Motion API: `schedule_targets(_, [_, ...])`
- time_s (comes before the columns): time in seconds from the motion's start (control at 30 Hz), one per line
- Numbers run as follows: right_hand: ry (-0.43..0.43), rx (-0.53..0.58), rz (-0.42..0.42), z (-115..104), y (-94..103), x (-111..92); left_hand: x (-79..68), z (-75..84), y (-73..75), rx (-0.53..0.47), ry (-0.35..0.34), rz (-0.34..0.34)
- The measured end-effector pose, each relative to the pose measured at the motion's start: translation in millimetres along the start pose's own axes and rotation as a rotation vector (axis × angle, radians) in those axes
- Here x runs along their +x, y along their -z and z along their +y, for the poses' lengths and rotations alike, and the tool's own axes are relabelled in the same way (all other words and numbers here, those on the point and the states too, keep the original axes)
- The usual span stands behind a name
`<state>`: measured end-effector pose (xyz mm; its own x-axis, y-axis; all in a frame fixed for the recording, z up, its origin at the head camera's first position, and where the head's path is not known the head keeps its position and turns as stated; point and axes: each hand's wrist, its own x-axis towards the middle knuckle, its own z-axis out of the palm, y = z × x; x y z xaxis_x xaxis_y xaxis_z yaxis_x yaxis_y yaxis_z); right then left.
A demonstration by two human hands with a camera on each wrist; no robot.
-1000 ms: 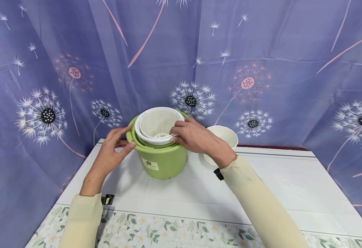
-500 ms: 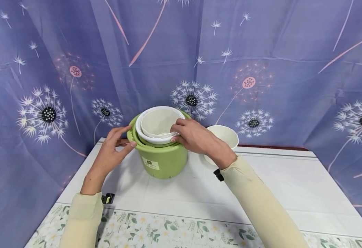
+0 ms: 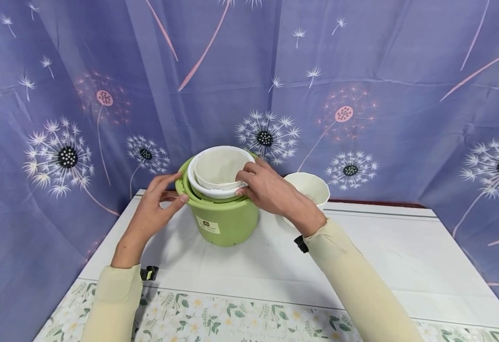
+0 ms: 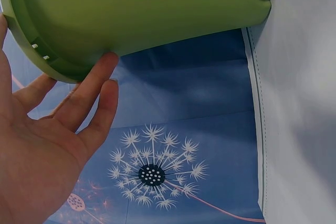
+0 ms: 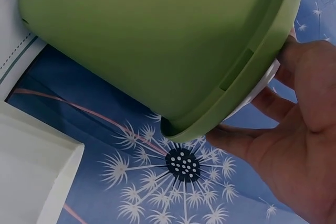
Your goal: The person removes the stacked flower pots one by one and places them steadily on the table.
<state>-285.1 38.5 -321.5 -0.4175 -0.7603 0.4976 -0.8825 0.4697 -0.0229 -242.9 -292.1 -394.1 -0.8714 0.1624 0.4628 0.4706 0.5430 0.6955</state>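
A green flowerpot (image 3: 228,223) with a pale label stands on the table. Nested inside it is a white-rimmed pot (image 3: 204,189), and within that sits a cream pot (image 3: 219,166). My left hand (image 3: 153,209) grips the green pot's rim on the left; the left wrist view shows fingers (image 4: 100,72) under the rim's edge. On the right side, my right hand (image 3: 271,187) pinches the white-rimmed pot at its rim, thumb outside and fingertips over the inner edge. The right wrist view shows part of this white rim (image 5: 255,90) past the green one.
Another cream pot (image 3: 307,185) stands to the right, partly behind my right wrist. A blue curtain (image 3: 215,109) with dandelion prints hangs close behind the pots. The white table (image 3: 382,266) has a floral strip (image 3: 241,320) along its front.
The holes in the bottom of the inner cream pot were visible a second ago and are now hidden. The hands keep nearly the same places on the rims.
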Motion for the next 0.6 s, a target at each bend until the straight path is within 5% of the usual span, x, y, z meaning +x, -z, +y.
schedule_targets(0.6, [0.011, 0.054, 0.109, 0.6, -1.5, -2.4, 0.4, 0.5, -0.8, 0.006, -0.005, 0.011])
